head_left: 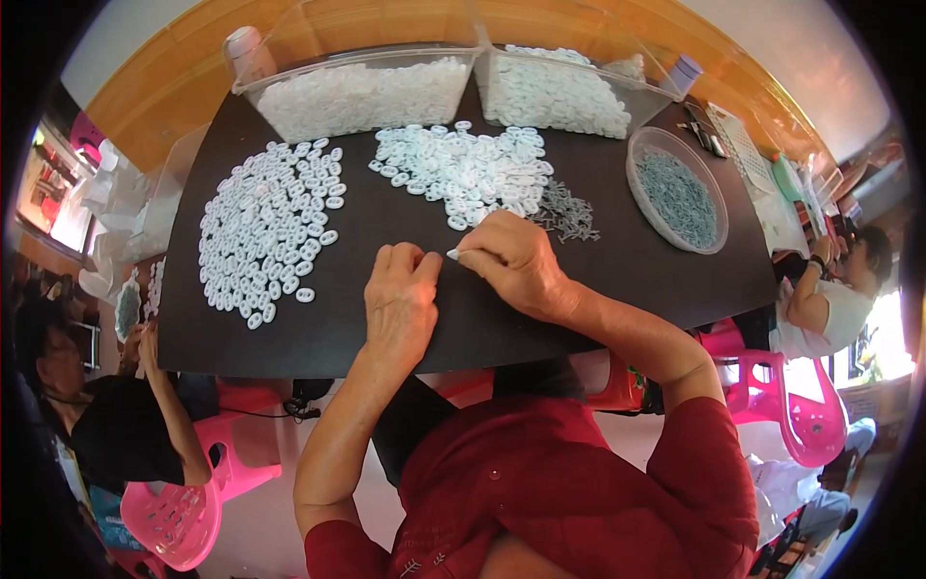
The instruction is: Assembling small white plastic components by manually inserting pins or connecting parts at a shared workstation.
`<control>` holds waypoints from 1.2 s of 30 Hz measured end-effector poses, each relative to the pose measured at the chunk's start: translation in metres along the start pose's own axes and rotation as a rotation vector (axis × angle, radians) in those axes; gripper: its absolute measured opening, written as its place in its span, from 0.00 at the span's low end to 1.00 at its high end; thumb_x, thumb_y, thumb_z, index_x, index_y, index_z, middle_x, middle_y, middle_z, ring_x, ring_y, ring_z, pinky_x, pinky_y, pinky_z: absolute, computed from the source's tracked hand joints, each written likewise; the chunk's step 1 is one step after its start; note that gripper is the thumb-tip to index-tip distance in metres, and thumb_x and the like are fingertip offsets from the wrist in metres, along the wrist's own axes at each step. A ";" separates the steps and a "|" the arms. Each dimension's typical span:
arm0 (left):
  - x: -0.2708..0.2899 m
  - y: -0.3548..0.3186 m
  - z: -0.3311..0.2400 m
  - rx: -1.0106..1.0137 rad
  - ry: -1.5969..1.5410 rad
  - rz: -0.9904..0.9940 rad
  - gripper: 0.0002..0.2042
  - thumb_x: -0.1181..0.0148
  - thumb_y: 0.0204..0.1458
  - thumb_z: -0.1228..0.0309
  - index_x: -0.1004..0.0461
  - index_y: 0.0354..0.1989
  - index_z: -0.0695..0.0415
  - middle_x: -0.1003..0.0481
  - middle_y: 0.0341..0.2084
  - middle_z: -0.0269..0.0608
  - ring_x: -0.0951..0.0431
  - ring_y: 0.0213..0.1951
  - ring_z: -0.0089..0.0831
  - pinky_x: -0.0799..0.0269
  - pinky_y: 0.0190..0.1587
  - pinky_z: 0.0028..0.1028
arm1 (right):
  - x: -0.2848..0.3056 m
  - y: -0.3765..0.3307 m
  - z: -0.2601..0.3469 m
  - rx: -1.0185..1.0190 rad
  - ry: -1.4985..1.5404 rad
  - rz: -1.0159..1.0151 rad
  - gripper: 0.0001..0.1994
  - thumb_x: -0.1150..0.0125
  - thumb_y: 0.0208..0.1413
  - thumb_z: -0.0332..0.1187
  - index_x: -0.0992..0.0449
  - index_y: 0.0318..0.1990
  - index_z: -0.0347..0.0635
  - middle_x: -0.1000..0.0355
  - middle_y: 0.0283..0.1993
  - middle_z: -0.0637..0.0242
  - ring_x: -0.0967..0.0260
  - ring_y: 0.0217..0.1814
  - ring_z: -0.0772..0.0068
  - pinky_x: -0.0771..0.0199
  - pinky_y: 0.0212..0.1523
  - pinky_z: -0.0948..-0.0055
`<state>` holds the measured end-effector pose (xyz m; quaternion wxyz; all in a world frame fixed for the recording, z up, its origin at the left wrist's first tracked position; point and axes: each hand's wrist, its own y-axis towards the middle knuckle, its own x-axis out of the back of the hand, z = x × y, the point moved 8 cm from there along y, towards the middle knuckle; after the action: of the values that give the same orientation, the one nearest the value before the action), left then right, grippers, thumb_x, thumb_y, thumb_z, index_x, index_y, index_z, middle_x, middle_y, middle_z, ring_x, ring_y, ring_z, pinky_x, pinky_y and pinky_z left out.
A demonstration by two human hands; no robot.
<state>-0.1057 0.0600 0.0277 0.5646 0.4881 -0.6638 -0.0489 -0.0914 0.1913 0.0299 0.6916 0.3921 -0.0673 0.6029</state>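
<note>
Above the near middle of the dark table my right hand (516, 261) is closed, thumb and forefinger pinching a small white plastic piece (452, 254); only its tip shows. Close beside it, my left hand (400, 285) has its fingers curled together, and whatever they hold is hidden. Just beyond both hands spreads a heap of white oval plastic pieces (463, 164). Small grey screws (569, 212) lie loose at the right end of that heap. To the left of my left hand is a wide pile of similar white ovals with two dark marks each (265, 227).
Two clear bins of white pieces (362, 96) (555, 92) stand along the far edge. A round clear tub (719, 236) of grey screws sits at the right. Bottles (249, 53) (683, 75) stand behind. People sit at both sides, near pink plastic chairs (174, 521).
</note>
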 end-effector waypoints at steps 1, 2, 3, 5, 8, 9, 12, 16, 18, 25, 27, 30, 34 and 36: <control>0.001 0.000 -0.002 -0.007 -0.006 -0.016 0.12 0.44 0.33 0.85 0.28 0.30 0.60 0.33 0.27 0.42 0.31 0.32 0.41 0.32 0.31 0.35 | 0.003 -0.003 0.008 0.118 -0.067 -0.037 0.02 0.37 0.46 0.24 0.24 0.28 0.38 0.32 0.26 0.66 0.34 0.29 0.69 0.35 0.30 0.72; 0.001 0.000 -0.001 -0.012 -0.013 -0.015 0.12 0.44 0.33 0.85 0.28 0.30 0.60 0.33 0.27 0.42 0.31 0.32 0.41 0.32 0.31 0.35 | 0.003 -0.006 0.018 0.242 -0.127 -0.067 0.03 0.36 0.45 0.23 0.24 0.28 0.38 0.32 0.26 0.65 0.34 0.29 0.66 0.34 0.30 0.70; 0.001 0.000 0.001 0.001 -0.011 -0.020 0.13 0.44 0.33 0.85 0.28 0.31 0.60 0.32 0.27 0.42 0.31 0.32 0.40 0.32 0.31 0.34 | 0.002 -0.008 0.018 0.210 -0.109 -0.046 0.04 0.36 0.44 0.23 0.25 0.28 0.39 0.31 0.26 0.64 0.34 0.30 0.62 0.34 0.31 0.68; 0.004 0.003 0.005 0.033 -0.071 0.004 0.12 0.40 0.35 0.84 0.27 0.31 0.60 0.32 0.27 0.41 0.29 0.31 0.39 0.31 0.31 0.34 | 0.004 -0.011 0.017 0.197 -0.114 -0.033 0.03 0.36 0.45 0.23 0.25 0.29 0.39 0.31 0.26 0.64 0.34 0.30 0.63 0.34 0.31 0.69; -0.001 0.006 0.009 -0.013 0.003 0.004 0.11 0.37 0.35 0.82 0.26 0.30 0.60 0.31 0.27 0.41 0.29 0.31 0.38 0.31 0.30 0.35 | 0.005 -0.014 0.010 0.075 -0.043 0.018 0.02 0.38 0.46 0.25 0.25 0.28 0.38 0.31 0.26 0.63 0.33 0.29 0.65 0.33 0.31 0.70; 0.000 0.006 0.009 -0.011 0.007 0.006 0.11 0.37 0.35 0.82 0.26 0.30 0.60 0.31 0.27 0.41 0.29 0.31 0.38 0.31 0.30 0.35 | 0.004 -0.015 0.003 -0.038 0.022 0.054 0.03 0.38 0.46 0.26 0.25 0.27 0.37 0.30 0.26 0.63 0.32 0.29 0.66 0.32 0.30 0.70; 0.015 0.010 0.000 0.007 0.033 -0.064 0.12 0.37 0.35 0.83 0.25 0.31 0.59 0.29 0.29 0.40 0.28 0.31 0.37 0.30 0.31 0.34 | -0.001 -0.025 -0.014 -0.434 0.339 0.126 0.04 0.40 0.48 0.27 0.25 0.28 0.34 0.28 0.24 0.65 0.33 0.27 0.77 0.33 0.28 0.76; 0.029 0.003 -0.021 -0.039 -0.217 -0.107 0.15 0.37 0.37 0.84 0.24 0.37 0.59 0.26 0.31 0.40 0.27 0.31 0.35 0.30 0.32 0.29 | -0.005 -0.026 -0.012 -0.537 0.499 0.210 0.07 0.40 0.51 0.31 0.24 0.30 0.35 0.27 0.27 0.70 0.36 0.26 0.84 0.36 0.27 0.80; 0.029 -0.001 -0.024 -0.036 -0.274 -0.093 0.14 0.37 0.40 0.83 0.24 0.38 0.60 0.26 0.32 0.40 0.27 0.30 0.33 0.30 0.33 0.25 | -0.008 -0.025 -0.006 -0.582 0.575 0.251 0.08 0.41 0.51 0.33 0.23 0.30 0.37 0.27 0.26 0.70 0.36 0.26 0.84 0.37 0.28 0.82; 0.005 -0.021 -0.002 0.482 -0.908 -0.028 0.07 0.39 0.50 0.80 0.25 0.38 0.64 0.28 0.29 0.31 0.31 0.31 0.17 0.33 0.35 0.18 | -0.012 -0.034 -0.004 -0.631 0.624 0.274 0.09 0.40 0.50 0.34 0.22 0.31 0.37 0.27 0.26 0.70 0.36 0.28 0.85 0.37 0.29 0.83; -0.001 -0.026 0.000 0.559 -0.980 -0.047 0.07 0.39 0.51 0.79 0.25 0.38 0.65 0.28 0.28 0.30 0.31 0.30 0.17 0.34 0.35 0.18 | -0.016 -0.036 0.001 -0.611 0.623 0.268 0.07 0.40 0.51 0.31 0.23 0.32 0.35 0.27 0.28 0.69 0.34 0.29 0.84 0.35 0.30 0.81; -0.005 -0.038 0.003 0.607 -0.918 0.029 0.05 0.40 0.50 0.80 0.25 0.35 0.66 0.30 0.25 0.31 0.32 0.28 0.17 0.36 0.32 0.17 | -0.018 -0.037 0.011 -0.498 0.531 0.214 0.06 0.42 0.53 0.28 0.23 0.33 0.34 0.27 0.30 0.69 0.33 0.31 0.82 0.32 0.33 0.79; -0.005 -0.042 0.001 0.648 -0.949 -0.002 0.06 0.39 0.52 0.75 0.24 0.34 0.66 0.26 0.24 0.32 0.30 0.27 0.17 0.35 0.32 0.16 | -0.004 -0.041 0.017 -0.281 0.291 0.077 0.04 0.41 0.49 0.26 0.25 0.28 0.34 0.29 0.26 0.60 0.31 0.28 0.67 0.31 0.30 0.70; -0.010 -0.047 0.006 0.714 -1.020 -0.002 0.06 0.39 0.52 0.75 0.24 0.33 0.66 0.26 0.24 0.33 0.30 0.27 0.17 0.34 0.32 0.16 | 0.018 -0.042 0.012 -0.074 0.036 -0.005 0.02 0.40 0.49 0.25 0.24 0.30 0.36 0.29 0.27 0.61 0.31 0.30 0.65 0.31 0.31 0.70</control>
<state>-0.0833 0.0398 -0.0101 -0.0218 0.5626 -0.8248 -0.0515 -0.0450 0.1990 0.0288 0.7081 0.3555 -0.0763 0.6053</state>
